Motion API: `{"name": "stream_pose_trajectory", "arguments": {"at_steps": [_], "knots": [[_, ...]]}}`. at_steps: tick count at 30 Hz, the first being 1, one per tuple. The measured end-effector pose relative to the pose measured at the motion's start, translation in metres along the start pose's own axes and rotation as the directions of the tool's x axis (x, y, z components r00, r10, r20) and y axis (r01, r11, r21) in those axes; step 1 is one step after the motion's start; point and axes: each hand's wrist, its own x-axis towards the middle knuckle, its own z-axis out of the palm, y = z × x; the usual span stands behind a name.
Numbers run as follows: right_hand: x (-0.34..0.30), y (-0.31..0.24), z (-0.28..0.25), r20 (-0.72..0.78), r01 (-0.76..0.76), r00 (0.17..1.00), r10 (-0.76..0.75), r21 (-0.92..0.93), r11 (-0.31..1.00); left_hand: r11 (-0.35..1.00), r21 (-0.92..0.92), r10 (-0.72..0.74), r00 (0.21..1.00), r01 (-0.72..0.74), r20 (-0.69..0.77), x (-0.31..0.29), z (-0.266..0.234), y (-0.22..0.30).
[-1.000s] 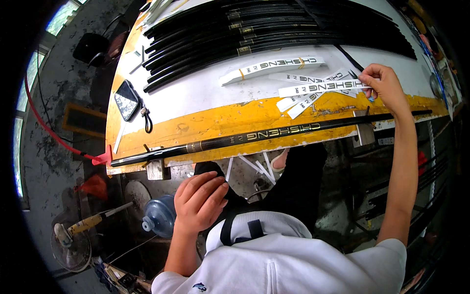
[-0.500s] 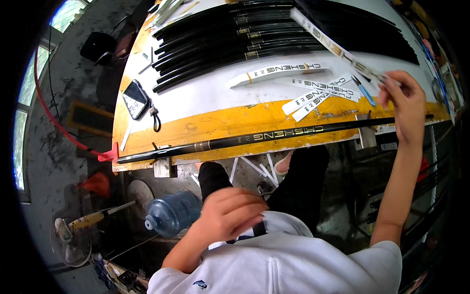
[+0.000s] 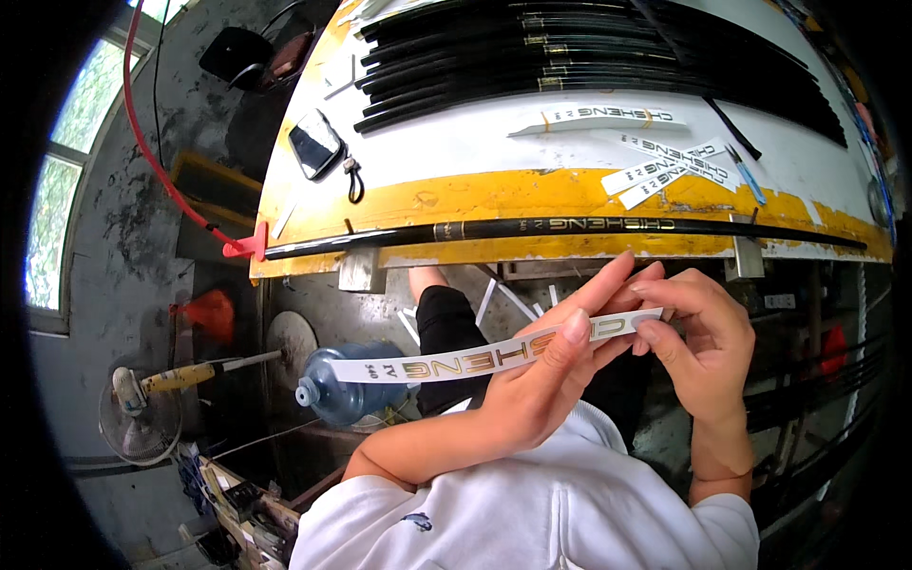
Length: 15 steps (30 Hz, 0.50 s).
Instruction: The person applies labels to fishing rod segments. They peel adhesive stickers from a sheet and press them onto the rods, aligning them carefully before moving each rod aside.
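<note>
Near: the left hand (image 3: 537, 394), fingers extended, grips a white strip (image 3: 456, 364) between thumb and fingers; the right hand (image 3: 712, 356) pinches the strip's right end between thumb and fingertips. The strip, bearing gold lettering, is on the near side of the table (image 3: 313, 211), its left part over a blue water bottle (image 3: 356, 388). Along the near table edge: a black rod (image 3: 484, 229) on two metal blocks (image 3: 362, 273). Farther: loose strips (image 3: 655, 175), a blue cutter (image 3: 748, 179) to their right, a phone (image 3: 315, 144) at left, a banded bundle (image 3: 598, 121). Far: a row of black rods (image 3: 465, 81)
</note>
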Motion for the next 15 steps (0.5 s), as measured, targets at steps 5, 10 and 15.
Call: {"name": "stream_pose_trajectory", "arguments": {"at_steps": [5, 10, 15], "knots": [[-0.006, 0.003, 0.021, 0.057, 0.259, 0.965, -0.254, -0.316, 0.913, 0.999, -0.029, 0.017, 0.995, -0.020, -0.095, -0.012, 0.005, -0.008], [-0.011, 0.004, 0.031, 0.118, 0.366, 0.926, -0.359, -0.516, 0.775, 0.991, -0.056, 0.114, 0.988, -0.120, -0.108, -0.026, 0.003, -0.009], [-0.020, 0.008, 0.036, 0.167, 0.391, 0.916, -0.365, -0.574, 0.720, 0.983, -0.073, 0.157, 0.981, -0.166, -0.114, -0.033, 0.000, -0.017]]}}
